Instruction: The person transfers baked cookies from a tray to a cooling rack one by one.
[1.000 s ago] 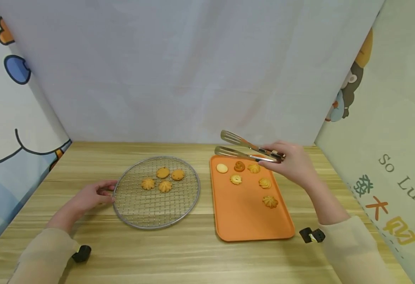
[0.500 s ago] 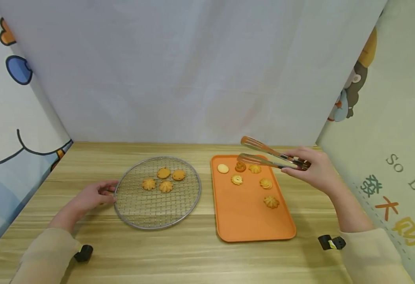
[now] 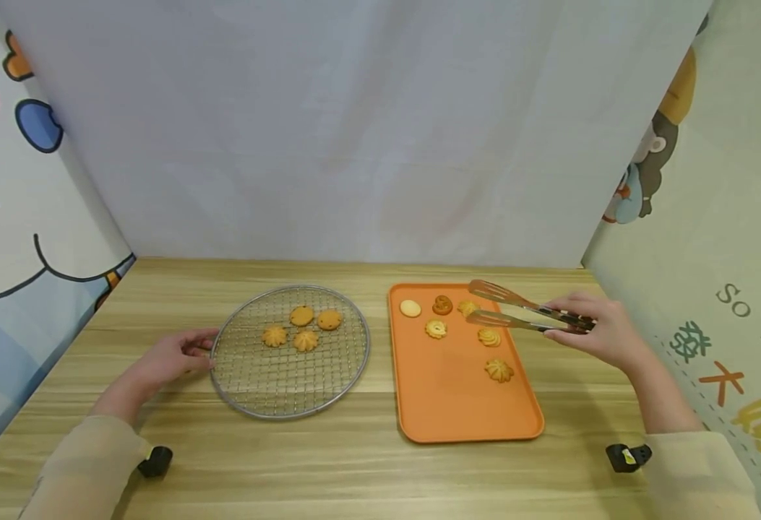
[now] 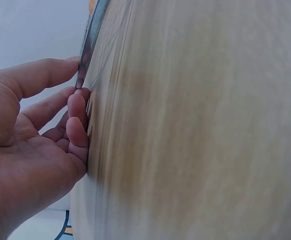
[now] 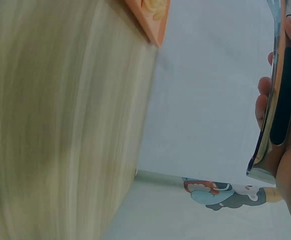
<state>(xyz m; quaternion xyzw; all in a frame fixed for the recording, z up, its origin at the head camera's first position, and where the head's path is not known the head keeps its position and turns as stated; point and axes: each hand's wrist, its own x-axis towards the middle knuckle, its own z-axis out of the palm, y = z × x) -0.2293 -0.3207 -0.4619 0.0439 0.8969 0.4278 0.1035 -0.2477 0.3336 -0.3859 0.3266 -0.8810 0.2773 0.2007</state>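
Observation:
My left hand (image 3: 170, 355) pinches the left rim of a round wire cooling rack (image 3: 276, 417); in the left wrist view the thumb and fingers (image 4: 76, 131) meet at the metal rim (image 4: 87, 55). On the mesh lie two round cookies (image 3: 302, 315) and two ridged cookies (image 3: 306, 340). My right hand (image 3: 604, 330) grips metal tongs (image 3: 552, 318) with dark handle grips, seen close up in the right wrist view. The arms of the tongs stand apart, with nothing between their tips, over the right part of an orange tray (image 3: 458, 404). Several cookies of different shapes (image 3: 499, 370) lie on the tray.
Rack and tray lie side by side on a wood-grain table (image 3: 328, 469), with a strip of tabletop between them. A pale curtain (image 3: 354, 144) stands along the back edge. Cartoon-printed panels (image 3: 731, 238) close in both sides.
My right hand has moved right and lower with the tongs, from the tray's back left to over its right side. The left hand has kept its place at the rack; cookies look unmoved.

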